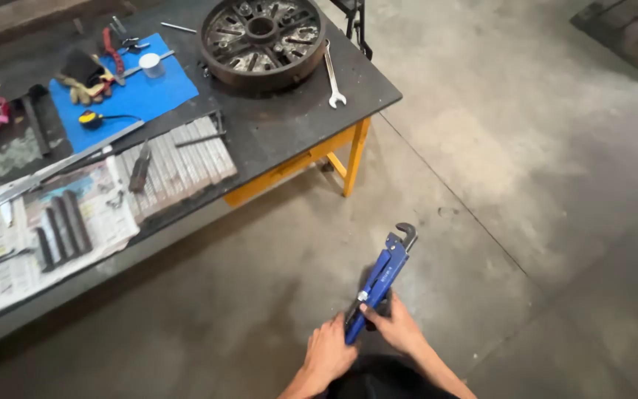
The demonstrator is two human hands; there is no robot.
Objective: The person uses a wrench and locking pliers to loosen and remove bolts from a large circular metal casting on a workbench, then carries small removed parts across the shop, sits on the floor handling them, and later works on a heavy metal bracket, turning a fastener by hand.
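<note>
Both my hands hold a blue pipe wrench (380, 277) low in the head view, above the concrete floor. My left hand (328, 355) grips the lower end of its handle. My right hand (396, 325) wraps the handle just above, thumb near the adjusting nut. The wrench's dark hooked jaw (406, 234) points up and away from me, toward the workbench.
A dark-topped workbench (282, 129) with yellow legs stands ahead on the left. On it lie a large round metal wheel (262, 41), a silver spanner (332, 77), a blue mat (131, 96) with gloves and small tools, metal bars and newspaper (9, 244). Bare floor spreads to the right.
</note>
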